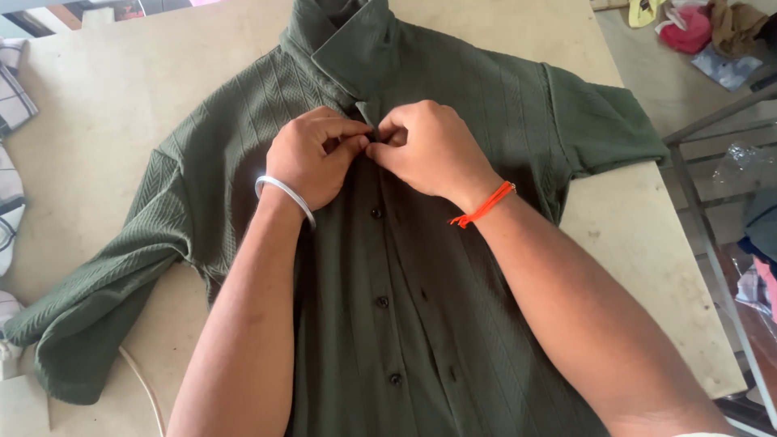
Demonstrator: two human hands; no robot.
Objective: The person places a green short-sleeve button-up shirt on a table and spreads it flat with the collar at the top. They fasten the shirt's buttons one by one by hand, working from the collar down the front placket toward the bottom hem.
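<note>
A dark green short-sleeved shirt [453,267] lies front-up and spread flat on a pale worktable [647,243], collar [356,44] pointing away; the 3 dark buttons [376,213] visible down the placket look fastened already, so by my judgement only the topmost one near the collar is left. The left hand [312,158], with a silver bangle [283,194] at its wrist, and the right hand [429,150], with an orange thread [483,206], meet knuckle to knuckle just below the collar. Both have their fingers curled together, pinching the placket edges there, forearms angled inward over the shirt's body.
</note>
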